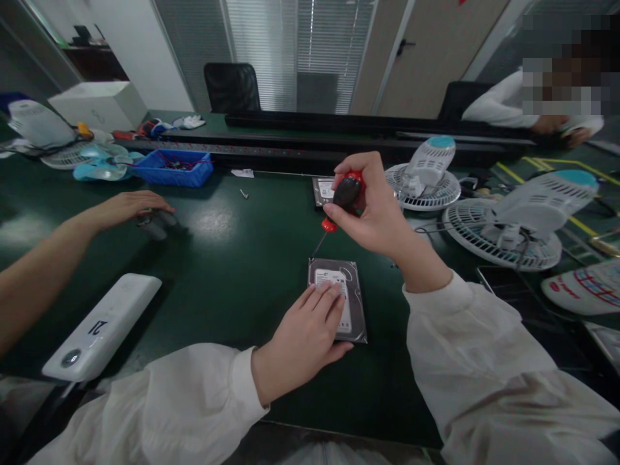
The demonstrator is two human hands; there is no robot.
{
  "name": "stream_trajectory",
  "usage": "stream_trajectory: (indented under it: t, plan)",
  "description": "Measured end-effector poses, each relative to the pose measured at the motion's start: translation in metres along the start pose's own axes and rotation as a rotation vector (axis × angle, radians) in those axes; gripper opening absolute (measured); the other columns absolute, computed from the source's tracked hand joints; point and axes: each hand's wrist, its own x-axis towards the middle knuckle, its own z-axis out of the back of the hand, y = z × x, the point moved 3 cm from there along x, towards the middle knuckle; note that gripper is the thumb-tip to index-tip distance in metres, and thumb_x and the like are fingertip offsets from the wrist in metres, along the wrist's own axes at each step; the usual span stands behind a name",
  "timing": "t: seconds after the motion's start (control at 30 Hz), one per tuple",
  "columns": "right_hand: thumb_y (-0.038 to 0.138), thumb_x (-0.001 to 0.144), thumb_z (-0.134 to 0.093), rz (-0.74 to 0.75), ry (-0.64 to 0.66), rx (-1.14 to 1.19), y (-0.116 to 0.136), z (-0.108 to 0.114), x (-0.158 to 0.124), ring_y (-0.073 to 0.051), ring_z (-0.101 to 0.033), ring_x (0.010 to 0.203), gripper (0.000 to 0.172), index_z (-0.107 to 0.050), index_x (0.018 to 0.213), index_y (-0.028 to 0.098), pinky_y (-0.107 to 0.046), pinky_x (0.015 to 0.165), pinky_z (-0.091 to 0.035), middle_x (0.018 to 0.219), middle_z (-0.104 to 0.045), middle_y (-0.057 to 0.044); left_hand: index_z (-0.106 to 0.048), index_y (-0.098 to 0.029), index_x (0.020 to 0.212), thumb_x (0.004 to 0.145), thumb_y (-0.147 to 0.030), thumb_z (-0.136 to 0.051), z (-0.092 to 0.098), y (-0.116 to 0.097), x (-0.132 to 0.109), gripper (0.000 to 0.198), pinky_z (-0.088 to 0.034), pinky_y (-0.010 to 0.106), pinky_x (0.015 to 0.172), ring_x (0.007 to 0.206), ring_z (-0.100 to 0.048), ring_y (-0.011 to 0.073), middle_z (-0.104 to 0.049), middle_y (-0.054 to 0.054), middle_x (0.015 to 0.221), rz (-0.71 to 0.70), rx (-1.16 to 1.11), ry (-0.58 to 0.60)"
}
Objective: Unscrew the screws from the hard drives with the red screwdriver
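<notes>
A silver hard drive with a white label lies flat on the green table in front of me. My left hand rests on it, fingers stretched over the label and the thumb along its near edge. In my right hand is a screwdriver with a red and black handle, gripped from above. Its thin shaft slants down to the drive's far left corner, where the tip appears to touch. Behind the screwdriver, a second hard drive is partly hidden by my right hand.
White fans stand at the right. A blue tray with wires sits at the back left. Another person's hand holds a grey object on the left, near a white device marked 21. A person in white sits at the far right.
</notes>
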Motion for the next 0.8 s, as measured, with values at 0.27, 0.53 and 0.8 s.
stream_trajectory:
  t: [0.27,0.53,0.8]
  plan:
    - [0.027,0.088,-0.07,-0.01,0.019,-0.012,0.004,0.002,0.0,-0.028,-0.065,0.111,0.043,-0.047,0.125,0.025,-0.05,0.099,-0.058,0.128,-0.06,-0.012,-0.061,-0.003,0.143,0.1,-0.057,-0.064,-0.001,0.0,0.0,0.07,-0.045,0.047,0.12,0.144,-0.056,0.0346,-0.063,0.022,0.151,-0.009,0.008,-0.018]
    - [0.035,0.089,-0.069,-0.073,0.023,-0.002,-0.005,0.0,-0.001,-0.027,-0.066,0.108,0.046,-0.045,0.127,0.026,-0.049,0.095,-0.061,0.132,-0.06,-0.011,-0.06,-0.004,0.145,0.1,-0.057,-0.063,-0.002,0.001,0.0,0.07,-0.044,0.046,0.121,0.144,-0.056,0.0337,-0.062,0.022,0.151,-0.003,0.007,0.004]
    - [0.036,0.087,-0.07,-0.048,0.015,-0.01,-0.008,0.0,-0.001,-0.027,-0.068,0.105,0.048,-0.046,0.127,0.024,-0.05,0.094,-0.062,0.131,-0.062,-0.013,-0.058,-0.004,0.146,0.1,-0.058,-0.063,-0.002,0.0,0.0,0.071,-0.044,0.046,0.121,0.145,-0.055,0.0337,-0.061,0.021,0.153,0.001,0.013,0.016]
